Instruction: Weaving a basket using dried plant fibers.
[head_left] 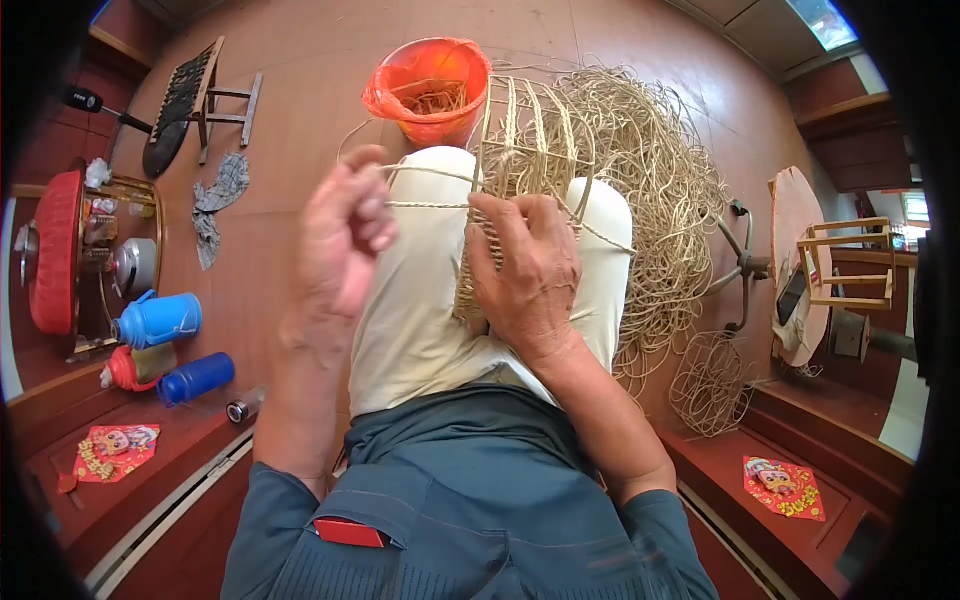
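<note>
A narrow frame strung with tan cord (pixel 541 140) stands between my knees, its nearer part closely woven. My right hand (pixel 525 265) lies over this cord-woven frame, fingers bent and gripping at its weave; the fingertips are partly hidden. To the left, my left hand (pixel 345 235) is raised above my thigh, slightly blurred, with curled fingers pinching a cord. A twisted tan cord (pixel 425 205) stretches across my left thigh into the weave, and another strand runs above it. One strand crosses my right thigh.
A big tangled heap of tan cord (pixel 650 180) lies to the right. Beyond my left knee stands an orange bucket (pixel 430 125) lined with a red bag. Flasks (pixel 160 320) and a chair (pixel 195 95) are on the left; a small wooden stool frame (pixel 850 262) is on the right.
</note>
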